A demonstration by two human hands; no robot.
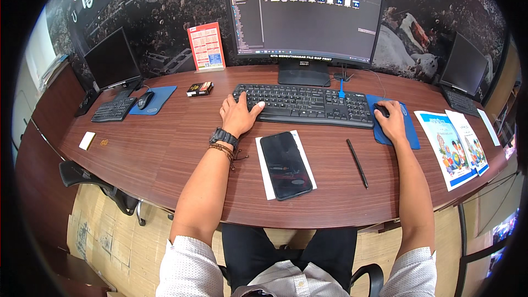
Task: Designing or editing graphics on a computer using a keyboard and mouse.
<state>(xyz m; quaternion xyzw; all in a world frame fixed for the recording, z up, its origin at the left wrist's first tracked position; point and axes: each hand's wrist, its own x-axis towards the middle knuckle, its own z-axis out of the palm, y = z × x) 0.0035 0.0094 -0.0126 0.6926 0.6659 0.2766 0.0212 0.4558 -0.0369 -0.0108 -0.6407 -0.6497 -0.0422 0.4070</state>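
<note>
My left hand (236, 114) rests on the left end of a black keyboard (297, 104), its fingers spread over the keys and the thumb apart. A watch and brown bead bracelets circle that wrist. At the keyboard's right end, my right hand (391, 121) lies over a dark computer mouse (381, 111) on a blue mouse pad (408, 126); most of the mouse is under the palm. Behind the keyboard stands a curved monitor (308, 27) showing a window with a row of file icons. Between my forearms a black smartphone (286, 165) lies on white paper, with a black pen (357, 164) to its right.
Printed sheets (448, 148) lie at the right, near another monitor (466, 63). To the left are a second monitor (113, 58), a keyboard (114, 109) and a mouse (145, 99) on a blue pad. A small box (199, 89) and a red-edged calendar (207, 47) stand behind my left hand.
</note>
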